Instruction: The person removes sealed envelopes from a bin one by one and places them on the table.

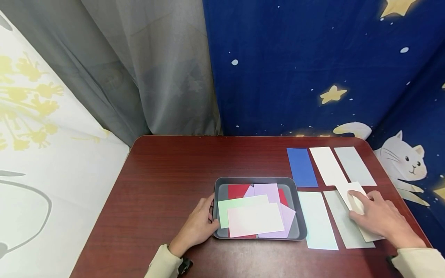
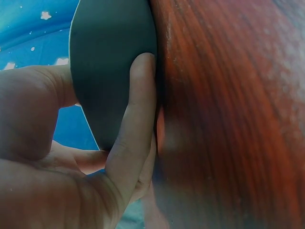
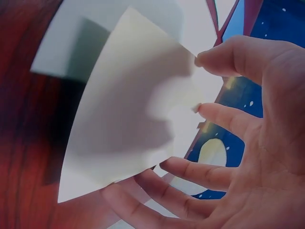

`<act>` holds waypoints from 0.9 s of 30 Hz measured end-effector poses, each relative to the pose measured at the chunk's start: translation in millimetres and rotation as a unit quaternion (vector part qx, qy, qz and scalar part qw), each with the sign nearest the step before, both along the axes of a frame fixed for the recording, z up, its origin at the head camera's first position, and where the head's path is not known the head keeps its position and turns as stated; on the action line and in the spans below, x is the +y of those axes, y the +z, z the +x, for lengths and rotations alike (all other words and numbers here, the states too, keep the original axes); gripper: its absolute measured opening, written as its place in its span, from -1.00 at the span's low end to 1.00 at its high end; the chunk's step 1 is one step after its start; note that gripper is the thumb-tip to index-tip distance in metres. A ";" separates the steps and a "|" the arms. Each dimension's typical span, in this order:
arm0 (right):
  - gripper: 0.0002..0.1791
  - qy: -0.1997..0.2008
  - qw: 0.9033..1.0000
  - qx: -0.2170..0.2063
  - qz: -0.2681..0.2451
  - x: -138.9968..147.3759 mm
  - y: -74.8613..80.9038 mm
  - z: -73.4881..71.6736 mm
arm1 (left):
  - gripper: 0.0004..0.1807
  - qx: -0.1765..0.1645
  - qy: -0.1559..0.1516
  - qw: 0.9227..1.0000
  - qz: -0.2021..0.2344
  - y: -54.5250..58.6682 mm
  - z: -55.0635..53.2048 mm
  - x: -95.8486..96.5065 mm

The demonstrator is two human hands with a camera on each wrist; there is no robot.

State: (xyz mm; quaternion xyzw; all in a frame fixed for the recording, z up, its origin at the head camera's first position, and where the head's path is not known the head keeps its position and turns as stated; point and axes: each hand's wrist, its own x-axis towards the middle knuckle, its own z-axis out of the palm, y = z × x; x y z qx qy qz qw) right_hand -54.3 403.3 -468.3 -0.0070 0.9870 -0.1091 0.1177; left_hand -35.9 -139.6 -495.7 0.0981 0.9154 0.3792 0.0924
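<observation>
Cream card (image 3: 119, 109) in the right hand (image 1: 377, 216), grey tray (image 1: 301, 233) in the left hand (image 1: 197, 226).
The right hand, fingers spread and partly bent, pinches the card by its edges, over a pale grey card (image 1: 342, 224) at the table's (image 1: 167, 173) right side; the left hand's thumb and fingers grip the tray's left end. Inside the tray, a pinkish-white card (image 1: 255, 220) overlaps green, purple and red cards. A blue card (image 1: 302, 168) lies beyond the tray's far right corner.
</observation>
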 end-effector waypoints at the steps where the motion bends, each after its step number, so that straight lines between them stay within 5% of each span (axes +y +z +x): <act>1: -0.19 -0.003 1.000 -0.003 0.002 2.5 -0.8 0.4 | -0.09 0.000 0.000 1.000 0.000 -0.2 0.0 0.0; 27: -0.21 -0.005 0.998 -0.009 0.065 34.9 -21.5 5.8 | -0.10 0.000 -0.002 1.000 0.001 -0.6 0.2 -0.5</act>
